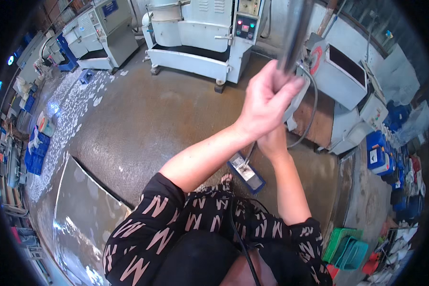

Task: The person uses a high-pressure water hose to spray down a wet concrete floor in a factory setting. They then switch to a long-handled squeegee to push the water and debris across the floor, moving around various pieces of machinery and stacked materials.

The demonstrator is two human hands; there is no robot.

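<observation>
My left hand [269,101] is wrapped round a long metal pole [296,35], whose upper end is blurred and runs out of the picture at the top. Below and partly hidden behind it, my right hand [273,141] closes on the same pole, lower down. At the pole's foot is a flat, oblong blue mop head [256,182] with a pale plate, resting on the wet brown floor [176,114] beside my sandalled foot [227,178].
A large grey machine [190,62] with lit buttons stands ahead, another [102,40] far left. At right is a slanted grey bin [341,78] with a hose [315,112]. A metal sheet [83,209] lies left. Blue crates [37,150] and green baskets [350,250] flank the floor.
</observation>
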